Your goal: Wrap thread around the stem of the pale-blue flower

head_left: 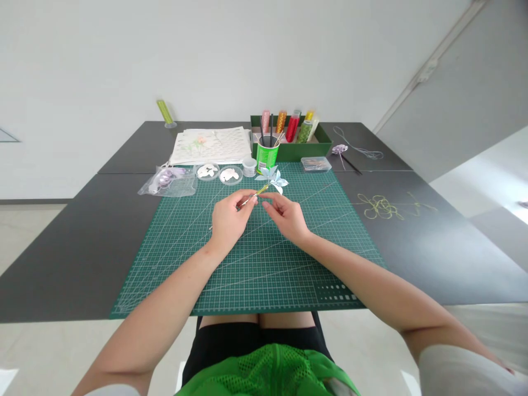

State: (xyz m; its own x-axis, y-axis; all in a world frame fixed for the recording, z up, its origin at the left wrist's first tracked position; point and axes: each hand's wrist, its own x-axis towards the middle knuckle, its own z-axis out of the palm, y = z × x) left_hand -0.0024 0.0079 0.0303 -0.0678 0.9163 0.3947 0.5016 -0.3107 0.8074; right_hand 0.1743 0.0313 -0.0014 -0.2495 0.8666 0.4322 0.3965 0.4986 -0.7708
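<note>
Cutting mat: a green gridded cutting mat (256, 280) covers the middle of the black table (61, 264), its near edge by the person's lap.
Room: a plain white wall (206, 60) rises behind the table; the floor (25, 225) is pale and glossy, with bright light on the right.
Blue flower: the pale-blue artificial flower (279, 182) is above the mat's far half, just in front of the green cup (267, 158), its yellow-green stem slanting down to the left hand.
Left hand: the left hand (229, 215) is closed in a pinch, thumb and fingers holding the stem.
Right hand: the right hand (289, 217) is loosely curled just beside the stem, index finger reaching toward it — whether it grips anything, I cannot tell.
Far edge, left: a plastic bag (181, 188), stacked paper sheets (231, 147) and two shallow dishes of white pieces (207, 171).
Far edge, right: coloured thread spools (292, 127) in a dark green box (307, 151), with a clear case (315, 164) in front.
Right tabletop: tangled yellow-green thread (380, 206) lies beside the mat — farther back, a purple flower (340, 149).
</note>
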